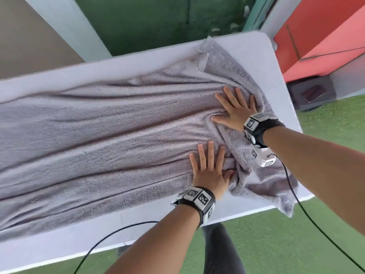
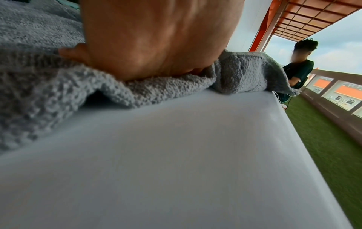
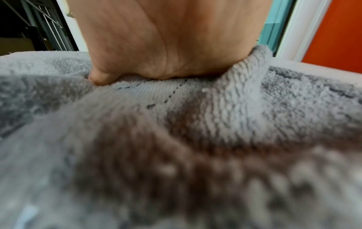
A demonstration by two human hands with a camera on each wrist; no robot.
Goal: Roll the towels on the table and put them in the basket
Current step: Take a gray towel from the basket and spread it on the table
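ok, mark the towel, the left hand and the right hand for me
towel (image 1: 98, 135): head view, on the flat stretch spread over the table.
left hand (image 1: 209, 175): head view, back of the hand, pressing flat on the towel.
right hand (image 1: 236, 112): head view, back of the hand, fingers spread on the towel.

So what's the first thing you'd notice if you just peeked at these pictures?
A big wrinkly grey terry towel stretches along the white table. At its bunched right end, two hands press flat on it, the left hand nearer and the right hand farther. Each wrist wears a black band with checkered tags.
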